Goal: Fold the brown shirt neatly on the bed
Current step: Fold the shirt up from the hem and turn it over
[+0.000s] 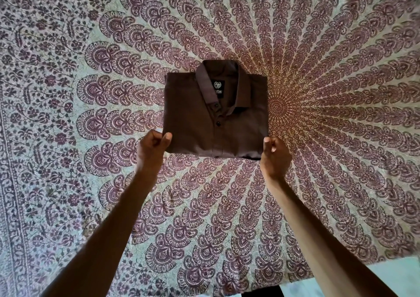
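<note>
The brown shirt (200, 124) lies near the middle of the patterned bed (318, 194) as a tidy, nearly square packet, front up, no sleeves showing, so the folding looks all but done; only squaring the near edge and letting go seem left. The left hand (151, 151) pinches the near left corner, thumb on top; the right hand (276, 154) has its grip closed on the near right corner. The collar (205, 80) points away from the person, and the buttons (217, 123) mark the long axis, near to far
</note>
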